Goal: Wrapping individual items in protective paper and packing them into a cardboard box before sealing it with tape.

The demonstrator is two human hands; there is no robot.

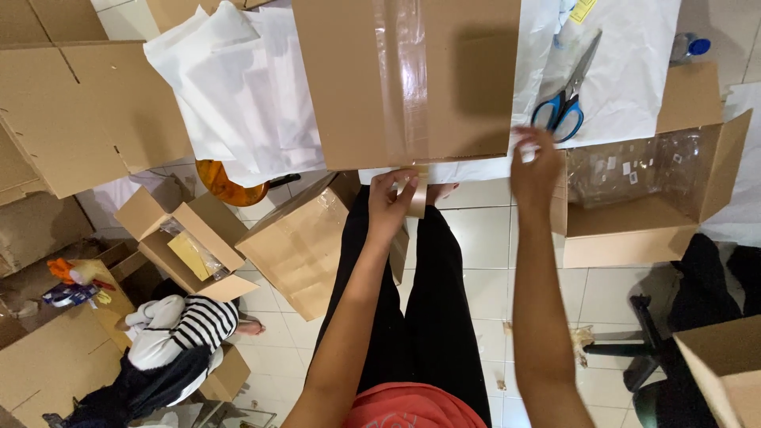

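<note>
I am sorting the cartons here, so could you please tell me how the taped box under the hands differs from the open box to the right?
The taped box is closed, its seam sealed with clear tape; the open box has its flaps spread and shows clear plastic inside. The left hand presses tape at the taped box's near edge, and the right hand touches that edge too; neither touches the open box. Both are plain brown cardboard.

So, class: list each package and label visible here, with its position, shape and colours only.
Taped cardboard box: top centre, brown, clear tape strip; left hand at its near edge.
Open box: right, brown, clear plastic inside.
Small open box: left floor, brown.
Yellow label: top right, on white paper.
</note>
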